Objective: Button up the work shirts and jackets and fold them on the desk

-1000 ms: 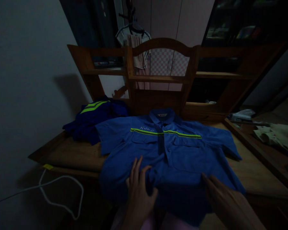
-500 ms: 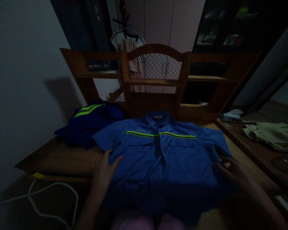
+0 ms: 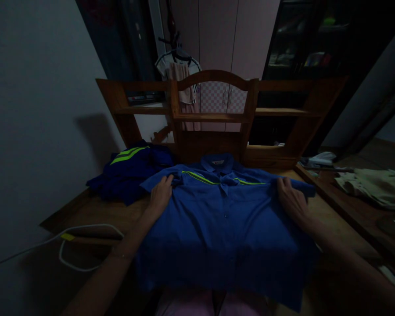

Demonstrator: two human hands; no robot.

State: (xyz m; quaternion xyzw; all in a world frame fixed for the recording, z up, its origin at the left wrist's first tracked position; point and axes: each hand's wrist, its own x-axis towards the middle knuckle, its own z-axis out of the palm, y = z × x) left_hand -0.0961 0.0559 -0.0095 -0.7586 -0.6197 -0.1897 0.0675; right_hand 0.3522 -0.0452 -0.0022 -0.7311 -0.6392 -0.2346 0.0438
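Blue work shirt (image 3: 224,219): on bench (image 3: 108,215), in front of wooden shelf (image 3: 213,117) | left hand (image 3: 160,196), right hand (image 3: 292,202): fingers gripping shirt, one each side | dark blue clothes (image 3: 134,173) (stripy too): by shelf's left end

Left hand (image 3: 161,194) and right hand (image 3: 293,199) level, well apart, fingers (image 3: 166,181) curled in, bare forearms (image 3: 118,259) aslant.

A home: cupboard (image 3: 217,41), coat stand (image 3: 171,23)
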